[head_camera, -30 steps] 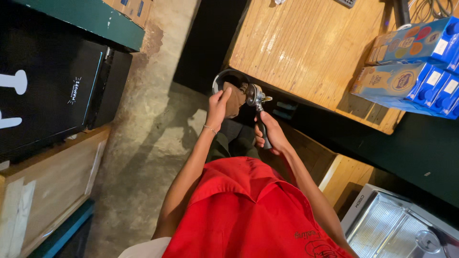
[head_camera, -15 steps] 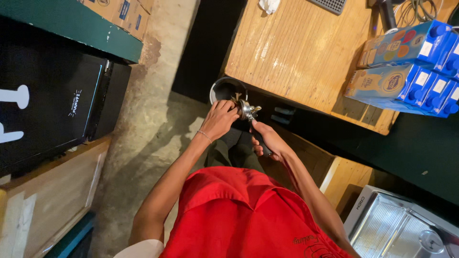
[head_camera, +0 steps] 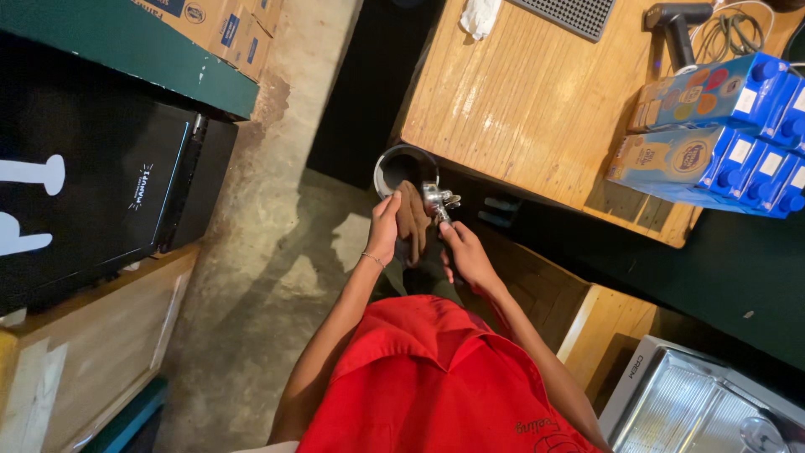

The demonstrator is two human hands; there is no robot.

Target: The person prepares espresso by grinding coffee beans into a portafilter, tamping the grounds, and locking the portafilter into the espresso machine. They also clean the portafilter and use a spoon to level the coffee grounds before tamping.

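My left hand (head_camera: 386, 228) grips a brown cloth (head_camera: 412, 220) that hangs down between my two hands. My right hand (head_camera: 464, 252) holds the dark handle of a metal coffee portafilter (head_camera: 438, 202), whose shiny head with spouts points away from me and touches the cloth. Just beyond the hands stands a round dark bin (head_camera: 403, 166) with a metal rim, beside the edge of a wooden counter (head_camera: 537, 101). My red shirt fills the lower middle of the view.
Blue drink cartons (head_camera: 713, 126) lie on the counter's right side, with a white rag (head_camera: 482, 17) and a black mat (head_camera: 574, 13) at its far end. A black cabinet (head_camera: 101, 184) stands left, a steel appliance (head_camera: 704, 403) lower right, concrete floor (head_camera: 268, 277) between.
The cloth was wrapped over the portafilter head and pressed by my left hand; now it hangs beside the head. The view has shifted so the bin and counter sit a little lower.
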